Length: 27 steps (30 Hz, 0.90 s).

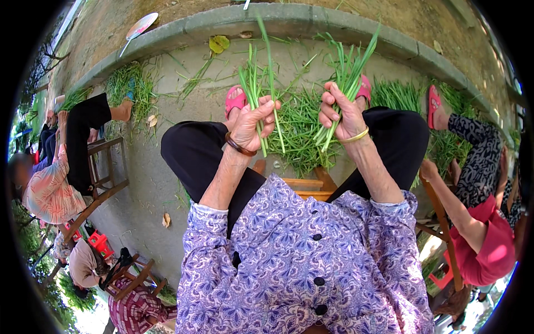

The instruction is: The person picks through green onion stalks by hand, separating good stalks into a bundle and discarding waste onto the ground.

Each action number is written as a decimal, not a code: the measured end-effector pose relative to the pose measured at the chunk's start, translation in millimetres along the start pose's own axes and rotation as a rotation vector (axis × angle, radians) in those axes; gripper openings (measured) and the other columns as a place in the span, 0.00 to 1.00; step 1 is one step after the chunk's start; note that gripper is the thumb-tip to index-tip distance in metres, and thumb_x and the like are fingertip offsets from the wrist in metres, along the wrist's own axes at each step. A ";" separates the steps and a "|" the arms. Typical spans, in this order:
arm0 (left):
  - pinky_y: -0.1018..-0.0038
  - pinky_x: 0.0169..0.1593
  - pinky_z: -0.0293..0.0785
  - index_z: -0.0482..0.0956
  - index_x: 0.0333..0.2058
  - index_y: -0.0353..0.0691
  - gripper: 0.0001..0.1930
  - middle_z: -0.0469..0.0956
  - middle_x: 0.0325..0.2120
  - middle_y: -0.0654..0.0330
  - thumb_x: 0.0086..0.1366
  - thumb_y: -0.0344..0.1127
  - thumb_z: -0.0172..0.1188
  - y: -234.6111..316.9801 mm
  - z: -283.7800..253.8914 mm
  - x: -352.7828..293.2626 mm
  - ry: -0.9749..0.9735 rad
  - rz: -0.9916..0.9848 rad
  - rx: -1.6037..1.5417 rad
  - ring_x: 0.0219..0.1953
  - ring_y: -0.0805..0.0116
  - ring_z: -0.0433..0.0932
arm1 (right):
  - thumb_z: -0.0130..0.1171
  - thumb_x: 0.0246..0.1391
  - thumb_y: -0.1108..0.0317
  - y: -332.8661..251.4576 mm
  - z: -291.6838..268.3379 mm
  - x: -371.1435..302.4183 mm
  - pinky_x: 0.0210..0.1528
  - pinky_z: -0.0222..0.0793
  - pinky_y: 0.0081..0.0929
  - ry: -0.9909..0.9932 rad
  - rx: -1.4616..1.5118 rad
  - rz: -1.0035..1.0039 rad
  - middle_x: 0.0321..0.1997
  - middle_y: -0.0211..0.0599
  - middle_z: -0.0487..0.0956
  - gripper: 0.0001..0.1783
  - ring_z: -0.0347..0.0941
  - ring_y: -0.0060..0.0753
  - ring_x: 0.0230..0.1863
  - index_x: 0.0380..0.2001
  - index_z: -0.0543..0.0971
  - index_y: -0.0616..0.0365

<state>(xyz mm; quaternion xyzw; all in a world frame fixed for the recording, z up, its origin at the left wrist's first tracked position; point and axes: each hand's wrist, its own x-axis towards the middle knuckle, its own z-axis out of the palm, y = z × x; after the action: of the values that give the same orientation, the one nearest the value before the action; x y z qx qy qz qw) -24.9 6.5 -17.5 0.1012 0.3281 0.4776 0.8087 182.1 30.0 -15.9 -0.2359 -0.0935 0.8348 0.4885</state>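
My left hand (251, 123) grips a small bunch of long green stalks (257, 83), tips pointing away from me. My right hand (344, 116) is closed around a thicker bunch of the same green stalks (351, 65). Both hands are raised above my knees, about a hand's width apart. Between them, on the concrete ground, lies a loose pile of green stalks (300, 133). I sit on a wooden stool (303, 186) in black trousers, pink sandals (235, 101) on my feet. A brown bangle circles my left wrist, a yellow one my right.
A person in a red top (484, 245) sits on my right beside more greens (397, 94). At left, other people sit on wooden chairs (103, 178). A low concrete curb (289, 22) bounds the far side, with a hand fan (139, 26) beyond it.
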 end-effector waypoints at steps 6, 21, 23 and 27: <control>0.89 0.12 0.56 0.69 0.32 0.39 0.08 0.72 0.24 0.64 0.52 0.28 0.56 -0.1 5.4 -1.3 0.054 0.001 0.094 0.19 0.83 0.64 | 0.46 0.52 0.67 0.4 4.5 1.1 0.09 0.56 0.14 0.010 -0.035 -0.015 0.24 0.29 0.68 0.06 0.54 0.13 0.10 0.30 0.67 0.58; 0.88 0.13 0.53 0.71 0.31 0.38 0.08 0.71 0.21 0.66 0.49 0.28 0.58 -9.0 28.2 -6.5 0.062 0.050 0.338 0.14 0.83 0.62 | 0.56 0.45 0.69 15.0 33.6 0.1 0.09 0.53 0.14 0.159 -0.226 -0.013 0.29 0.30 0.71 0.10 0.55 0.13 0.10 0.31 0.69 0.58; 0.88 0.13 0.52 0.72 0.30 0.38 0.08 0.70 0.20 0.67 0.49 0.28 0.58 -8.9 31.4 -7.2 0.075 0.039 0.389 0.13 0.83 0.62 | 0.57 0.44 0.69 17.1 36.1 -0.1 0.09 0.52 0.14 0.162 -0.242 -0.033 0.21 0.28 0.68 0.10 0.55 0.13 0.10 0.30 0.68 0.59; 0.88 0.12 0.50 0.72 0.29 0.38 0.08 0.68 0.18 0.69 0.49 0.28 0.59 -11.4 34.4 -6.7 0.114 0.055 0.429 0.11 0.84 0.60 | 0.58 0.42 0.70 22.5 36.0 -0.3 0.08 0.51 0.15 0.190 -0.285 -0.022 0.13 0.24 0.64 0.11 0.54 0.14 0.09 0.28 0.68 0.59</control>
<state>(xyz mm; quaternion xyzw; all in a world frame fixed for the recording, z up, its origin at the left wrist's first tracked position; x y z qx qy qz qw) 2.6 0.1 6.2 0.2527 0.4645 0.4239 0.7353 147.4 21.0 6.8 -0.3796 -0.1668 0.7817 0.4659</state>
